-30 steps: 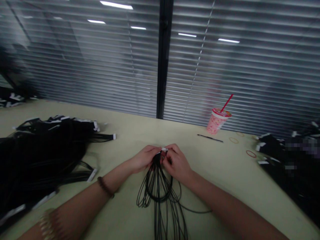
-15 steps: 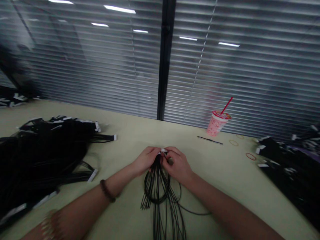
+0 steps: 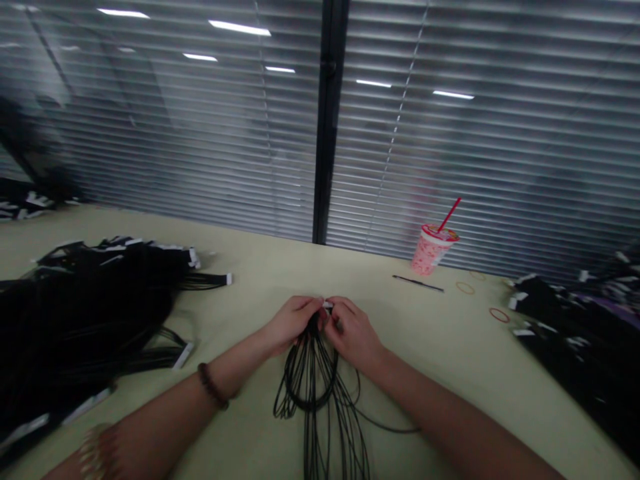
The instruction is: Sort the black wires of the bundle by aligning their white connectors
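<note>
My left hand (image 3: 296,321) is closed around the top of a bunch of thin black wires (image 3: 311,393), just below a small white connector (image 3: 327,305). From the other side my right hand (image 3: 351,331) pinches at the connector's right end, thumb and forefinger close together. The wires fan down toward me over the table, some bent into a loop, and one strays right under my right forearm. My fingertips hide most of the connector and the wire ends at it.
Heaps of black wires with white connectors lie at left (image 3: 125,300) and right (image 3: 565,333). Behind, a pink cup (image 3: 429,252) with a red straw stands near a thin dark tool (image 3: 418,283) and a red rubber band (image 3: 499,315). Blinds (image 3: 225,133) back the table.
The view has shifted slightly, so things sit a little lower. My hands stay together at the connector, and the loose wire ends on the left have swung a little to the left.
</note>
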`<state>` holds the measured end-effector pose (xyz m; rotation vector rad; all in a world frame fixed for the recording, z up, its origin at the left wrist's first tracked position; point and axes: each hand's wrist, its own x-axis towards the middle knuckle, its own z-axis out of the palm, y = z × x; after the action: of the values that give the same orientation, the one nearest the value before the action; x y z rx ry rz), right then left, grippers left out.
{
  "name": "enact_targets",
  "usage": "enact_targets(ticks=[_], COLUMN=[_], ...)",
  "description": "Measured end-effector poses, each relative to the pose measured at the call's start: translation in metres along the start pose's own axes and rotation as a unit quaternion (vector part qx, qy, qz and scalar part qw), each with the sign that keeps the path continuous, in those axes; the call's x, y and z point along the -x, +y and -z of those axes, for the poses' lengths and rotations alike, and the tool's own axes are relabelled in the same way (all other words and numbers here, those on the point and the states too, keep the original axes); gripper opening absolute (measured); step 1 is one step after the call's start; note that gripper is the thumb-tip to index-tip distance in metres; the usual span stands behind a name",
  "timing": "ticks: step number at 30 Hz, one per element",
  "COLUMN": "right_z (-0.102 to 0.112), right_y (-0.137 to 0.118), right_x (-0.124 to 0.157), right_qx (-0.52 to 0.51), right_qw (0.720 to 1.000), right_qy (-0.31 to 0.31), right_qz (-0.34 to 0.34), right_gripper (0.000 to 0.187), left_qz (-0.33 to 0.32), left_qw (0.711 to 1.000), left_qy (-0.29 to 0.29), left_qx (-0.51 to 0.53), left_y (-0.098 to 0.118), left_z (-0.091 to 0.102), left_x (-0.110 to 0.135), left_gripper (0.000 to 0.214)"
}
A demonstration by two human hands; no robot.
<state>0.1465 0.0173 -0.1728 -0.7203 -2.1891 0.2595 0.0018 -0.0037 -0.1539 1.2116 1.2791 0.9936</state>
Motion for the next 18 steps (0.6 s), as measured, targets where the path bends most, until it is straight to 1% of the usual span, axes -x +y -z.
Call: enact_targets(ticks=[10, 18], right_z=[-0.0036, -0.0052], right_y=[0.0019, 0.0045], right_x=[0.0012, 0.0001], right_qx=[0.029, 0.032], right_qw=[0.999, 0.999], right_qy=[-0.013, -0.021], right_qz=[0.007, 0.014], right_gripper=[0.011, 0.014], left_qz=[0.029, 0.032], left_qw=[0.998, 0.995], left_qy=[0.056, 0.076], left_qx=[0.026, 0.048], left_y=[0.0028, 0.0009], left_z=[-0.006, -0.0064], left_x=[0.0034, 0.0017], left_gripper=[0.037, 0.034])
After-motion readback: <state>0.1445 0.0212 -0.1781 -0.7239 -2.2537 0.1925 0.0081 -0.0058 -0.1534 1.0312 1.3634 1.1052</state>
